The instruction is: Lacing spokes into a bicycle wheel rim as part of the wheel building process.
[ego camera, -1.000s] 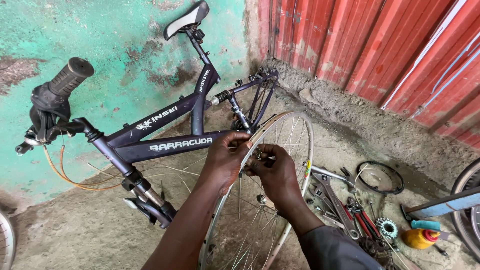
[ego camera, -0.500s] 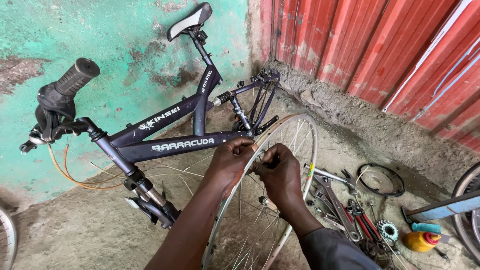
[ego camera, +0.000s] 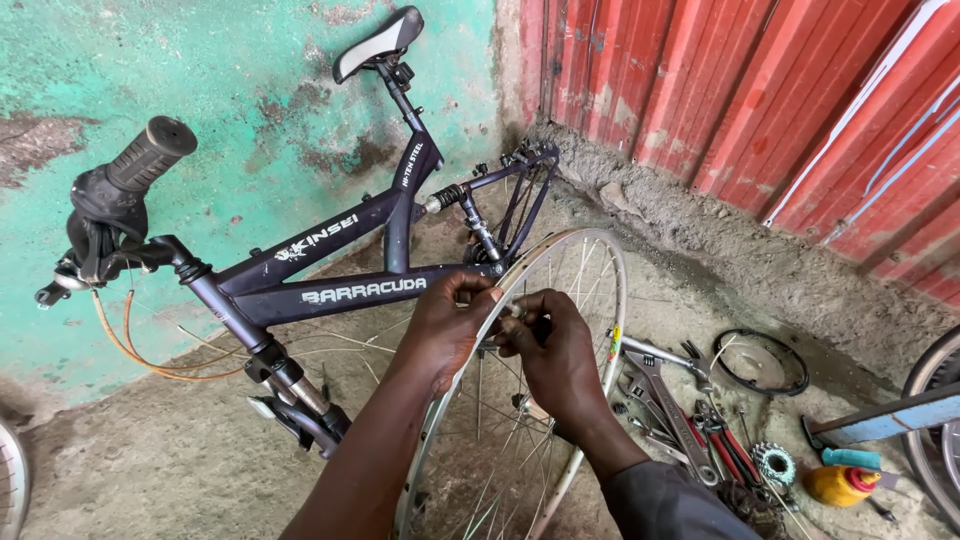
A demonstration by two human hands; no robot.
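Note:
A bare silver bicycle wheel rim point(ego camera: 612, 300) with thin spokes stands upright in front of me. My left hand point(ego camera: 445, 330) pinches the rim's near edge from the left side. My right hand point(ego camera: 555, 350) reaches in among the spokes, its fingertips closed on a small metal part at the rim, right against my left fingers. Behind the wheel a dark purple bicycle frame point(ego camera: 330, 275) with no wheels leans on the green wall, with its saddle point(ego camera: 378, 42) up and a black handlebar grip point(ego camera: 150, 152) at the left.
Wrenches and red-handled pliers point(ego camera: 690, 410) lie on the dirt floor to the right, beside a black ring point(ego camera: 760, 362), a cog point(ego camera: 773, 462) and a yellow can point(ego camera: 838, 484). Red corrugated sheeting point(ego camera: 760, 110) closes the right side. Another wheel point(ego camera: 935, 440) shows at the right edge.
Both hands have shifted slightly along the rim, staying together at the same spot. The view has tilted a little; the frame and tools have not moved.

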